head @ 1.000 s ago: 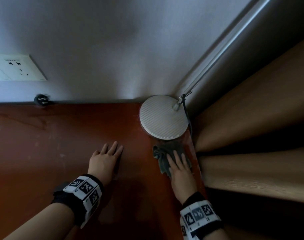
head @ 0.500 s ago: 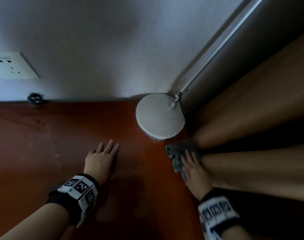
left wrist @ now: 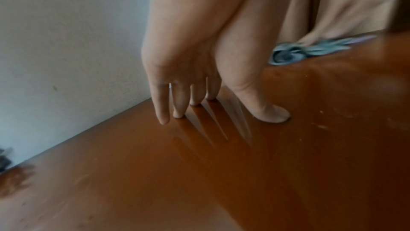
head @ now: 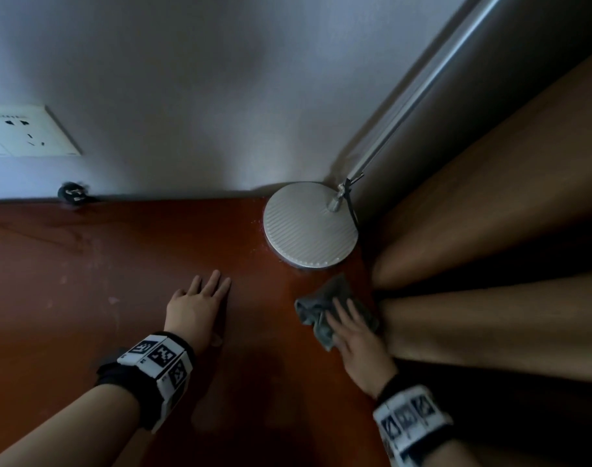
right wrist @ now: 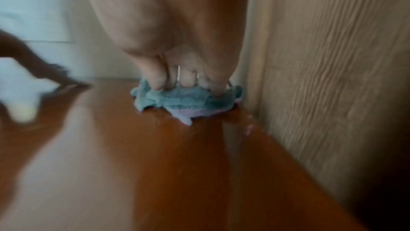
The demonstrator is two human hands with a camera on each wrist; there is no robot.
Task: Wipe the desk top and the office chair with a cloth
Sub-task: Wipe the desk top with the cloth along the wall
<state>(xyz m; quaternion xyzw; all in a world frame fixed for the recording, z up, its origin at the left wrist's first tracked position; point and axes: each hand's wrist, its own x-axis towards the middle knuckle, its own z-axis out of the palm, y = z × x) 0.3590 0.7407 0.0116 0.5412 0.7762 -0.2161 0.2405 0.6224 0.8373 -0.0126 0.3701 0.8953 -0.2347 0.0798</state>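
Note:
A crumpled blue-grey cloth (head: 325, 306) lies on the reddish-brown desk top (head: 119, 281) near its right edge, just in front of the lamp base. My right hand (head: 352, 326) presses flat on the cloth (right wrist: 184, 101), fingers straight on top of it. My left hand (head: 200, 301) rests flat on the bare desk to the left, fingers straight and fingertips (left wrist: 177, 113) touching the wood. In the left wrist view the cloth (left wrist: 295, 54) shows at the right, blurred. No office chair is in view.
A round white lamp base (head: 309, 224) with a slanting metal pole (head: 422, 82) stands in the desk's back right corner. A tan curtain (head: 490, 247) hangs against the desk's right edge. On the grey wall are a socket plate (head: 25, 133) and a dark plug (head: 72, 192).
My right hand slid the cloth right to the desk edge by the curtain, then back a little left. The left hand has stayed flat on the desk.

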